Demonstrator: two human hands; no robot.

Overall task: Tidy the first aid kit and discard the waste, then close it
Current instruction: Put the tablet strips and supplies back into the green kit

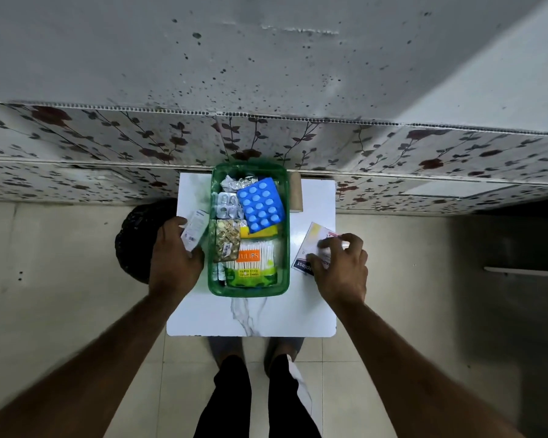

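The surface [250,314] is a small white square top with grey marble veining and rounded corners, set against the wall. The upper wall [266,58] is grey plaster marked with dark specks. Below it runs a band of floral panelling [456,159] (dark red flowers and leafy stems on a pale ground, corrugated top edge). The floor [60,279] is pale beige tile with visible grout lines. A dark round woven object [136,235] sits on the floor left of the surface. Lighting is dim and even.
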